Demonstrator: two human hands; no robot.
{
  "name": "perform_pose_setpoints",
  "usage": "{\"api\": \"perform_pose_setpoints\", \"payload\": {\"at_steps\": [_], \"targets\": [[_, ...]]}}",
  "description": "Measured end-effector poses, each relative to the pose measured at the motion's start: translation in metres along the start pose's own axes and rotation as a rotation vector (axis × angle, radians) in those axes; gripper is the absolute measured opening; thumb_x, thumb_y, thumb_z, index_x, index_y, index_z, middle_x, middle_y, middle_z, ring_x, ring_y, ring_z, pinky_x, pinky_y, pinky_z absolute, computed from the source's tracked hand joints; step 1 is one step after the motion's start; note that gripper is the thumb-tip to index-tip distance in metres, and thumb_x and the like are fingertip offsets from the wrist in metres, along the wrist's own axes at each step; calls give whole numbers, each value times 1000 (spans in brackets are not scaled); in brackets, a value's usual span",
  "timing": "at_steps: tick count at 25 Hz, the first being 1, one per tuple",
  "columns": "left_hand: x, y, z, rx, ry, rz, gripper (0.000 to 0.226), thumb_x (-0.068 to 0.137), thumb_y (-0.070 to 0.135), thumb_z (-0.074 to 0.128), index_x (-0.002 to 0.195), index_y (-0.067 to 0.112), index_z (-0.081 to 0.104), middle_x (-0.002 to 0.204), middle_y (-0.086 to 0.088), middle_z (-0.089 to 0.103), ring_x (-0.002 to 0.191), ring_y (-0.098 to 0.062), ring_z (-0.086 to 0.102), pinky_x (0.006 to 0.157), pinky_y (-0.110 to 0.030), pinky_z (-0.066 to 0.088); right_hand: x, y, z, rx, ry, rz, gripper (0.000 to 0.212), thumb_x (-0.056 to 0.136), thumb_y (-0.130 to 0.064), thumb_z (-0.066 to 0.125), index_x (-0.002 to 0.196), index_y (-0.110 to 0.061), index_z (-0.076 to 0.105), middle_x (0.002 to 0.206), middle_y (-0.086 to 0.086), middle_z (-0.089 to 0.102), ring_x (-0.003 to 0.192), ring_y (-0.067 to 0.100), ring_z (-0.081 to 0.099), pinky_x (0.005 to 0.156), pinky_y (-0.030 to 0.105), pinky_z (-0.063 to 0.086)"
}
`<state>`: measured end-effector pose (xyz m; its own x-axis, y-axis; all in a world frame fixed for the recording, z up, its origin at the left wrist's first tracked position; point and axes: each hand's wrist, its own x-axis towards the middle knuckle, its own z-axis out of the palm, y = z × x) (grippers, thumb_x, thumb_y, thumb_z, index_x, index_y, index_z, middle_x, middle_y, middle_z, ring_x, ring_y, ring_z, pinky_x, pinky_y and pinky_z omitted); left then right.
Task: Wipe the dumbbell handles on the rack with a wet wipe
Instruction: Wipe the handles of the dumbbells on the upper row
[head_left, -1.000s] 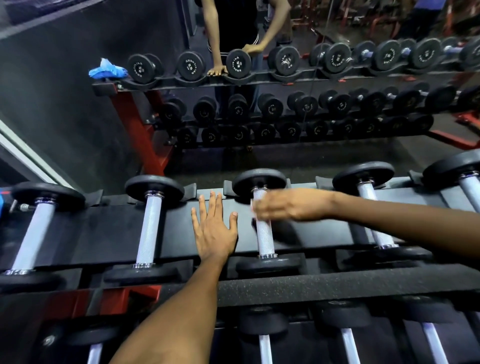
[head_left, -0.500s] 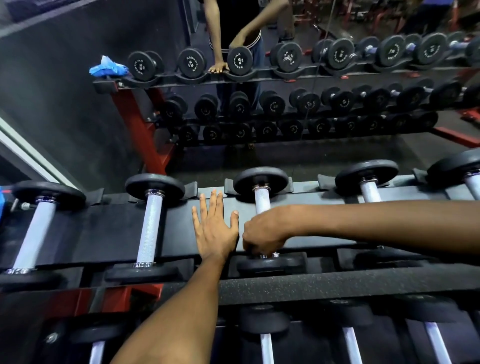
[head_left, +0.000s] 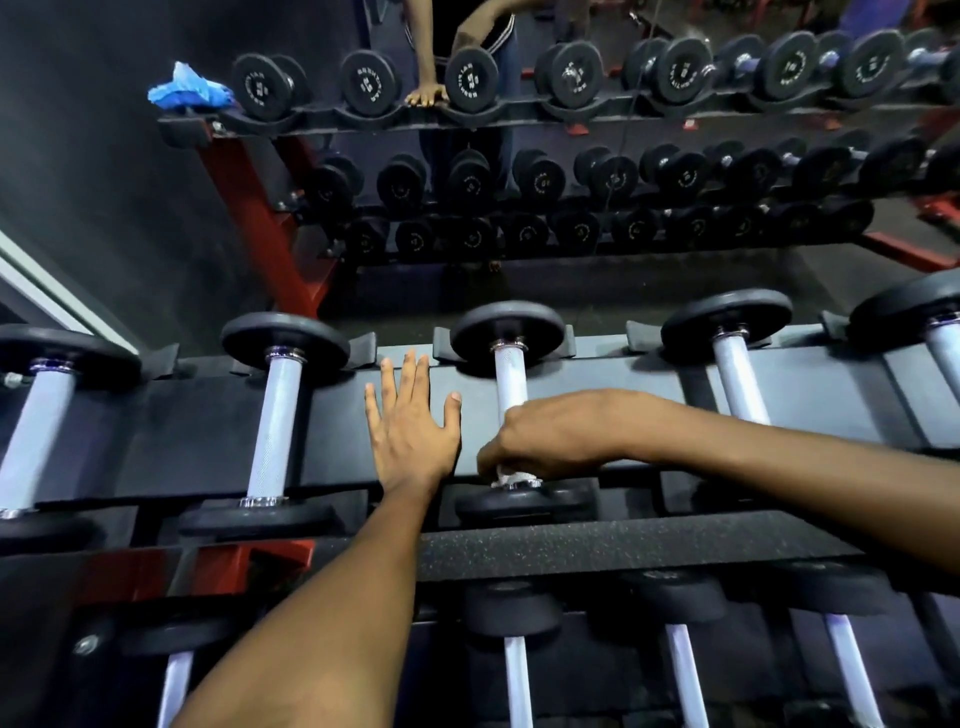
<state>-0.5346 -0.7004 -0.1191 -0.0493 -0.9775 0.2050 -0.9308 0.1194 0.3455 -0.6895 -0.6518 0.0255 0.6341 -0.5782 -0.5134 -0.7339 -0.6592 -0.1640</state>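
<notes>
Landmark: middle dumbbell handle (head_left: 510, 382) on top shelf of rack (head_left: 197, 441). Below it, lower-tier handles. Right hand (head_left: 545, 439) curled round handle's near end, pinching white wet wipe (head_left: 506, 475) against collar. Left hand (head_left: 410, 428) flat, fingers spread, on shelf just left of handle. Neighbouring handles left and right, well apart. Beyond: mirror (head_left: 571, 156), blue cloth (head_left: 187, 88) reflected upper left.
</notes>
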Motion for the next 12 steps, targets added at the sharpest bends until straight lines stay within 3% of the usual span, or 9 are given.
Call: {"api": "perform_pose_setpoints", "payload": {"at_steps": [2, 5, 7, 9, 12], "targets": [[0, 0, 0, 7, 4, 5, 66, 96, 51, 28, 154, 18, 22, 162, 3, 15, 150, -17, -3, 122, -40, -6, -23, 9, 1, 139, 57, 35, 26, 95, -13, 46, 114, -22, 61, 88, -8, 62, 73, 8, 47, 63, 18, 31], [0, 1, 1, 8, 6, 7, 64, 99, 48, 34, 154, 17, 22, 162, 3, 15, 150, -17, -3, 122, -40, -6, -36, 27, 31, 304, 234, 373, 28, 96, -11, 43, 114, -17, 63, 100, 3, 65, 91, 15, 57, 71, 22, 36], [0, 0, 1, 2, 11, 8, 64, 99, 48, 34, 154, 17, 22, 162, 3, 15, 150, -17, -3, 122, -41, -6, -18, 30, 60, 753, 390, 574, 28, 94, -3, 41, 108, -9, 65, 99, 14, 63, 87, 21, 61, 65, 23, 40], [0, 0, 2, 5, 20, 8, 64, 99, 48, 34, 154, 17, 21, 162, 3, 15, 150, -18, -3, 122, -41, -7, 10, 23, 81, 1296, 382, 496, 29, 89, 6, 41, 100, -4, 66, 97, 16, 64, 77, 17, 58, 65, 23, 44], [-1, 0, 1, -4, 15, 8, 65, 99, 49, 32, 154, 17, 19, 162, 3, 13, 150, -18, -5, 121, -42, -7, 19, 25, 96, 1648, 363, 349, 39, 83, 14, 39, 101, -7, 67, 98, 9, 70, 82, 14, 62, 77, 20, 49]]}}
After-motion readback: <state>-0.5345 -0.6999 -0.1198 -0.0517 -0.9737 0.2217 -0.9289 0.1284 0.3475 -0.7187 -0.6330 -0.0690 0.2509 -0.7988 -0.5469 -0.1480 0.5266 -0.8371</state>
